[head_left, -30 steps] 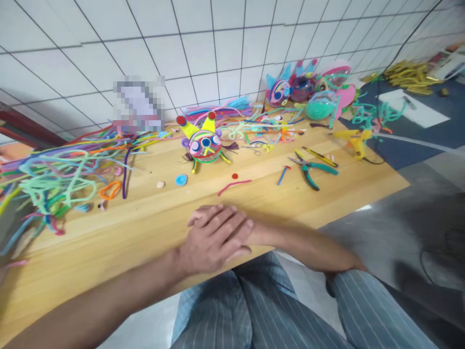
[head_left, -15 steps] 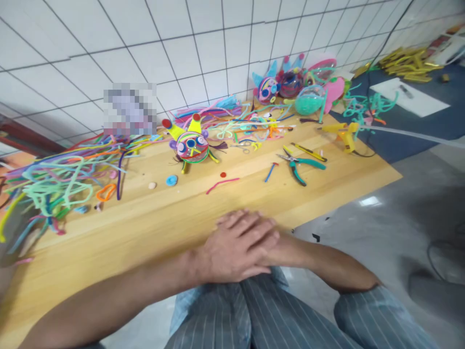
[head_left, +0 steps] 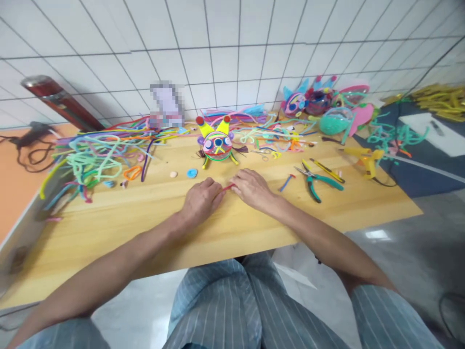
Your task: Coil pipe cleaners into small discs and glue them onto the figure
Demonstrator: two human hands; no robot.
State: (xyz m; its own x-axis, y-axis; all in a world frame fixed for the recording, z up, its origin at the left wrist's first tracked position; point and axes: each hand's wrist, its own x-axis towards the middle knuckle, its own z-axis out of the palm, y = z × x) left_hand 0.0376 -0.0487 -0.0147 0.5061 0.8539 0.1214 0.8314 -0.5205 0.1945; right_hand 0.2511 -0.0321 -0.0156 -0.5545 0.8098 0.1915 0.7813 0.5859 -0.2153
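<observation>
On woodgrain (head_left: 254,235), both hands (head_left: 202,199) (head_left: 252,189) pinch a slender red strand (head_left: 228,187).

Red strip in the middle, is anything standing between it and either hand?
Nothing visible does: the red strip runs straight between the fingertips of the left hand and the right hand. Whatever lies under the fingers is hidden.

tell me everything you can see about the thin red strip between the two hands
The thin red strip is held by the left hand and the right hand, slanting up slightly toward the right. Only a short, nearly straight stretch shows; the hands cover the rest. Its material is too blurred to tell, as is whether it touches the pale wooden table.
</observation>
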